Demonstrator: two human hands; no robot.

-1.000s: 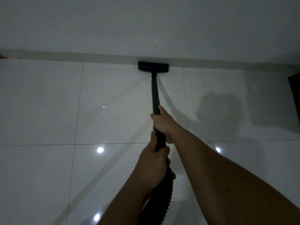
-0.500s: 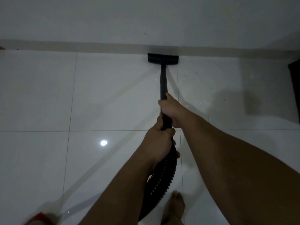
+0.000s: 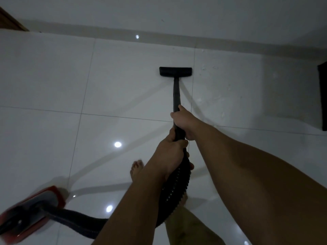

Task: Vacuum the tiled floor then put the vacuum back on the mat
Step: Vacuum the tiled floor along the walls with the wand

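Head view: both hands on the wand, nozzle on the tile

Head cam, looking down at the white tiled floor. Right hand sits higher on the black wand, fingers wrapped tight around it, thumb lying along the tube. Left hand is just below, touching the right one, fingers curled closed where the wand meets the ribbed hose. Both forearms come in from the bottom right of the frame.

Nozzle lies flat on the floor, upper centre of the frame, apart from the wall and its skirting strip, just left of a tile joint. Pale specks of debris lie on the tile to its right.

Hose loops down from the left hand, passes behind the left forearm and runs along the bottom of the frame to the red and grey vacuum body, lower left corner, motion-blurred. Bare foot on the tile left of the left forearm; a second leg shows low centre behind the hose.

Dark mat at the right edge, cut off by the frame, well apart from the vacuum body. Ceiling lights reflect as bright spots on the floor
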